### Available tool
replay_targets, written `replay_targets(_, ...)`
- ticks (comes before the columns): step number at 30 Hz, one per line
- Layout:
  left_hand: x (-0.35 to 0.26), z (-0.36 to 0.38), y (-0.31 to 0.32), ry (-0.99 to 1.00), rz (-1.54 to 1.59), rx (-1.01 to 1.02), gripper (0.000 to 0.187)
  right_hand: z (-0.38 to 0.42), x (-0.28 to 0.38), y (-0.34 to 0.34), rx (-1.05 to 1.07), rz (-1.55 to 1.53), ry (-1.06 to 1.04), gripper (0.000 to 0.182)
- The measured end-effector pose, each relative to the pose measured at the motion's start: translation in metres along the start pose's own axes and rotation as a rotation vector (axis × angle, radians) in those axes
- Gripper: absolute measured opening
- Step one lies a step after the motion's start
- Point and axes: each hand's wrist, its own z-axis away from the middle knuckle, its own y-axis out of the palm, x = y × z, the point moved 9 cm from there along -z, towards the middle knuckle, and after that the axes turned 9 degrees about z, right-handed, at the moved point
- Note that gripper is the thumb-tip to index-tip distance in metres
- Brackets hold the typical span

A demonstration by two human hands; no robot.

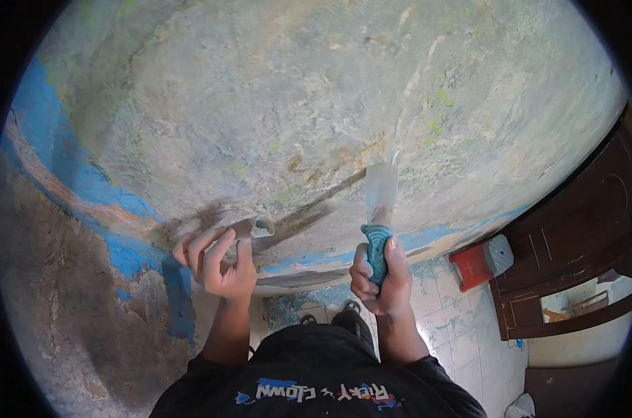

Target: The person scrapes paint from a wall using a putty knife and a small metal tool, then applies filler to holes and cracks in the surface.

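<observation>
My right hand is closed around the teal handle of a putty knife. Its wide, thin blade points up at the wall, with the tip at or very close to the surface; a dark shadow runs from it down to the left. To the left, my left hand pinches a small flat scraper between thumb and fingers. A pale, greenish-white smear shows at the scraper's outer end, and my fingers hide its other end. The wall is rough grey, with patches of yellow-green and blue paint.
A brown wooden cabinet with a mirror panel stands at the right. Beside it is a red stool with a grey object on it. Below lies a tiled floor with specks of debris. Another wall meets the painted one at the left.
</observation>
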Motion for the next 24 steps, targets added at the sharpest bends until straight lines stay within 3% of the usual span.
replay_targets(9, 0.029, 0.004, -0.014, -0.051, -0.030, -0.031, 0.026, -0.003, -0.037, 0.029, 0.076, 0.154, 0.069, 0.026)
replay_targets(17, 0.041, 0.003, -0.024, -0.087, -0.083, -0.035, 0.029, -0.028, -0.018, 0.082, 0.163, 0.204, -0.014, 0.027)
replay_targets(24, 0.052, 0.007, -0.022, -0.091, -0.053, -0.069, 0.032, -0.027, -0.025, 0.089, 0.182, 0.145, -0.047, 0.030)
